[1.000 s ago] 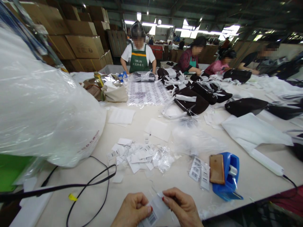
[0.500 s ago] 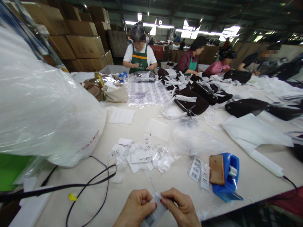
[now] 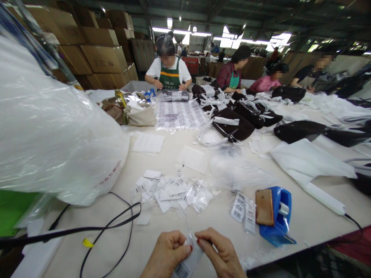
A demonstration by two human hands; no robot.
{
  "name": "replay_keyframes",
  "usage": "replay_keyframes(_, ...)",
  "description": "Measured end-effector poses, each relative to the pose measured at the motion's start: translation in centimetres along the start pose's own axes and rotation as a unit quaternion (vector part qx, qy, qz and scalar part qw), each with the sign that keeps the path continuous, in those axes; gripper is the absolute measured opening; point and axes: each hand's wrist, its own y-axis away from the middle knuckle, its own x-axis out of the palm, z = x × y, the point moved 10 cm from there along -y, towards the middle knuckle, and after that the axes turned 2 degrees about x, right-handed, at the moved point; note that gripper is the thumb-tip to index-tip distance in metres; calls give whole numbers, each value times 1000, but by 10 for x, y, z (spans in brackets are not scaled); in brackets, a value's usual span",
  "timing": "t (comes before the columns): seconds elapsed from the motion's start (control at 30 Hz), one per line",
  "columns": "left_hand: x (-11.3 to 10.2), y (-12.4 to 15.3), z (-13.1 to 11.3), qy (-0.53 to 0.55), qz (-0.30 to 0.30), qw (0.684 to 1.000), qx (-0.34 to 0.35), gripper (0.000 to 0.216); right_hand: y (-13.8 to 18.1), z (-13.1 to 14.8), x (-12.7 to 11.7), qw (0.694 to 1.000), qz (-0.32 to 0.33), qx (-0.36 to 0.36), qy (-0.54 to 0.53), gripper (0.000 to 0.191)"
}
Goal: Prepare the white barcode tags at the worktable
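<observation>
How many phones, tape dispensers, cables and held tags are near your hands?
Phone: 1
Tape dispenser: 1
Cable: 1
Tag pinched by left hand and right hand: 1
Total: 4

Left hand (image 3: pixel 166 253) and right hand (image 3: pixel 222 253), both bare, cut off at the wrist by the lower frame edge. No sleeves, gloves or rings in view. Red-varnished nails on left thumb and right forefinger tip.

Long pale worktable (image 3: pixel 162 235); stacked cardboard boxes (image 3: pixel 101 58) behind; strip lights (image 3: pixel 174 30) under dark roof.
</observation>
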Motion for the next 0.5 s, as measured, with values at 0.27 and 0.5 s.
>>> replay_keyframes(0.27, -9, 1, 10, 61, -49, 997, -18, 47, 9, -37, 9, 973, -35, 139, -181, 38)
replay_keyframes(0.5, -11, 1, 17, 80, -65, 995, -12, 44, 11, -48, 14, 934, -85, 207, -281, 32)
